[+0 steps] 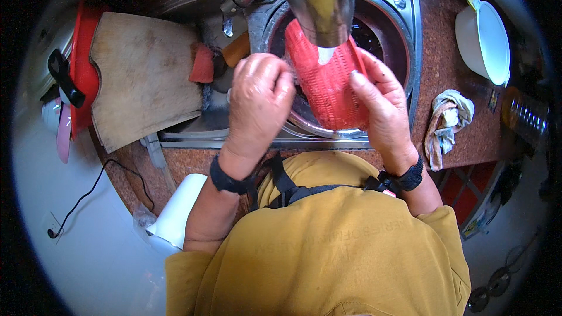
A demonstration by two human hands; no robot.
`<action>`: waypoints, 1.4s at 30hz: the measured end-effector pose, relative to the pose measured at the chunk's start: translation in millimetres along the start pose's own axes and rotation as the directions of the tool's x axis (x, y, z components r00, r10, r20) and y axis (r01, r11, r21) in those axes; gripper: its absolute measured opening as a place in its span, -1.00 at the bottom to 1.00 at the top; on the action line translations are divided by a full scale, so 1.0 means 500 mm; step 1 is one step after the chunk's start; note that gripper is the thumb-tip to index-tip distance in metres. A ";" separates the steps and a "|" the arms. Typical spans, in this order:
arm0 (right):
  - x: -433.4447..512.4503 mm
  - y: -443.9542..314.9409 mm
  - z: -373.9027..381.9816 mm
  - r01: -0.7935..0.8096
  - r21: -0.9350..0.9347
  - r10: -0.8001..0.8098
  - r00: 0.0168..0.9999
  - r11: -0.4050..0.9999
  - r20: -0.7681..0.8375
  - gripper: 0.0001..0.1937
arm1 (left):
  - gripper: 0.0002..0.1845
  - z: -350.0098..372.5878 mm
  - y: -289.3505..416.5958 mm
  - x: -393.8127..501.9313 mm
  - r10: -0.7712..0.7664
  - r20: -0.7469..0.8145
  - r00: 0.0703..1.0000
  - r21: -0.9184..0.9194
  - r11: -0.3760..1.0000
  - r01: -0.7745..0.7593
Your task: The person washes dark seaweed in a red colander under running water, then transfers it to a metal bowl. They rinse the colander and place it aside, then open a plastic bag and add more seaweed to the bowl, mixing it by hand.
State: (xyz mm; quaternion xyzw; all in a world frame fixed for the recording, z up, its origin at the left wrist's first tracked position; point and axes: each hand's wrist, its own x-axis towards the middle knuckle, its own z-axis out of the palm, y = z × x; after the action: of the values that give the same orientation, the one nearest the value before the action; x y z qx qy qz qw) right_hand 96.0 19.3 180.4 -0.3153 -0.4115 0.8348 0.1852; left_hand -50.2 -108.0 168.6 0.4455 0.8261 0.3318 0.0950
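Observation:
My right hand [384, 101] grips the rim of a red plastic strainer basket [336, 83], thumb on the near side and fingers behind. The basket is tipped over a round metal basin [401, 52] in the right sink bowl. Just left of the basket is my left hand [261, 96], wet and curled with its back to me. Its fingertips are hidden, so I cannot tell whether it holds anything. Part of the basket lies behind a thick metal faucet spout [316, 4]. A splash of water shows between my left hand and the basket.
A wooden cutting board [145, 79] leans over the left sink bowl [215, 125], beside a red sponge [203, 63]. A knife [158, 158] and white jug-like vessel [186, 202] are nearer me. Rightward are a white bowl [478, 39], crumpled cloth [448, 123] and clear bottle [524, 114].

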 end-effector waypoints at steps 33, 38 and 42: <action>0.001 0.029 -0.198 0.097 0.264 -0.101 0.995 0.960 0.000 -0.63 | -0.68 -0.002 -0.047 -0.049 -0.414 0.560 0.717 -0.828 -0.272 0.489; 0.018 0.056 -0.142 -0.129 -0.038 0.116 0.963 0.991 -0.245 -0.52 | -0.76 -0.032 -0.033 -0.062 -0.501 0.390 0.773 -0.908 -0.068 0.414; 0.040 0.062 -0.100 -0.095 -0.060 0.090 0.992 0.994 -0.094 -0.40 | -0.53 -0.051 -0.041 -0.079 -0.483 0.260 0.836 -0.920 0.137 0.366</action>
State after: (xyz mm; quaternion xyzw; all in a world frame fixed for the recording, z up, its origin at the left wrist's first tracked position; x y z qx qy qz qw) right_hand 113.5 41.0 125.0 -0.3774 -0.4143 0.8136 0.1545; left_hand -52.4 -159.1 169.6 0.0293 0.5553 0.7348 0.3885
